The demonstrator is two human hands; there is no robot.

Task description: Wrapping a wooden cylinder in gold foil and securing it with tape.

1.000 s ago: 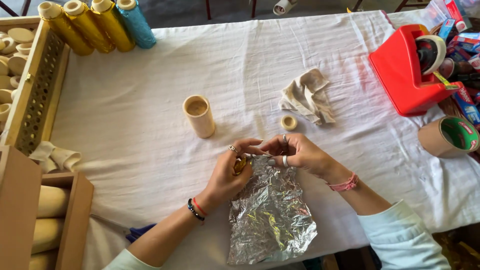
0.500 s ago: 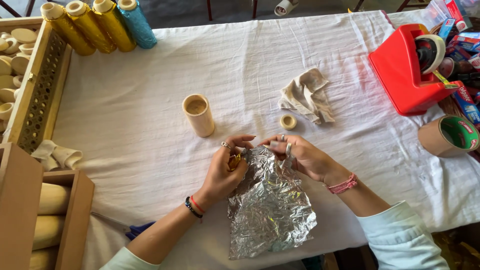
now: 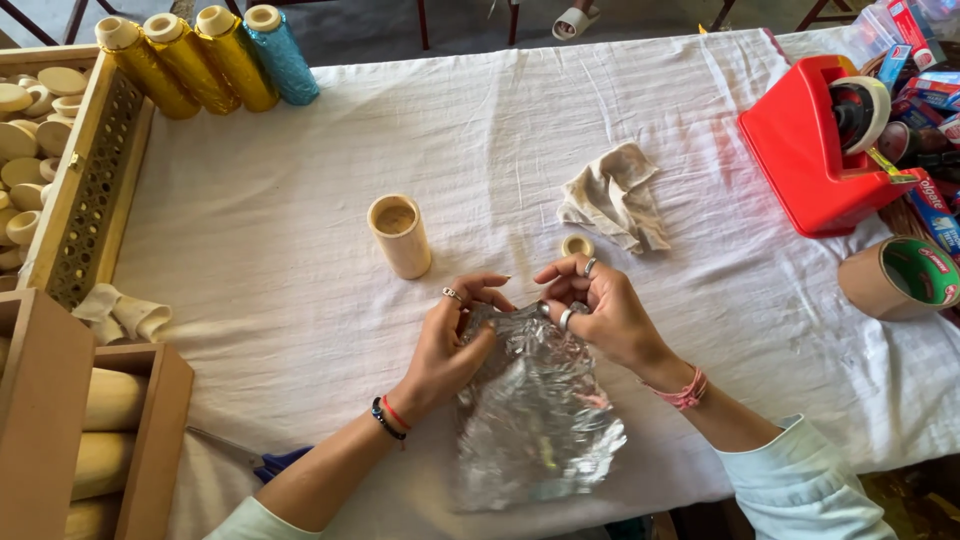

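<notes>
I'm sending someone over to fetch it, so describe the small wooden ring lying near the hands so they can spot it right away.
Start at the red tape dispenser on the right of the white-clothed table, then move left to the crumpled beige rag. The small wooden ring lies flat just at the rag's lower left, above the right hand. Unlike the tall open wooden cylinder further left, it is short and low.
</notes>
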